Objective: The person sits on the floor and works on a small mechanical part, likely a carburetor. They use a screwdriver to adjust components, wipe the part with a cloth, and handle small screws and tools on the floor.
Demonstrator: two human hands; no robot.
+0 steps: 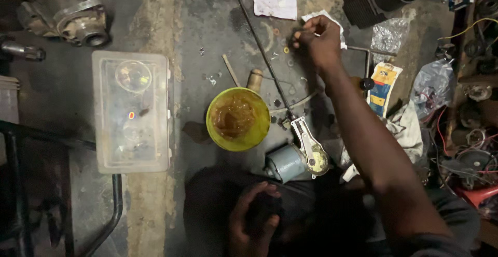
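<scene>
The person's right hand (319, 42) reaches to the upper centre of the frame, its fingers drawn together over small washers and screws (280, 54) scattered on the dark, oily floor (207, 23); whether a part is already pinched between the fingertips cannot be told, as the knuckles hide them. The left hand (254, 220) sits at the bottom centre, curled around a dark object (262, 213) too shadowed to identify, fingers closed on it. Between the two hands, at the centre of the frame, stands an open yellow tub of brown grease (237, 118), and just to its lower right lies a small grey motor (286, 162) joined to a pale metal arm (308, 145) with a long thin rod (262, 49) running toward the upper centre. Risk noted: the small parts are loose, dark and poorly lit against a dark surface, so one could be flicked aside or mislaid among the debris. The outstretched forearm passes directly above the motor and near the uncovered tub; a low return sweep could knock the rod or drag a sleeve through the grease. Greasy fingers would weaken any pinch on a small part. A clear plastic box (131, 113) lies at the left and a crumpled sheet of paper (275, 3) at the top, both well apart from the hands. Tangled wires (456, 148) at the right edge present a snag hazard.
</scene>
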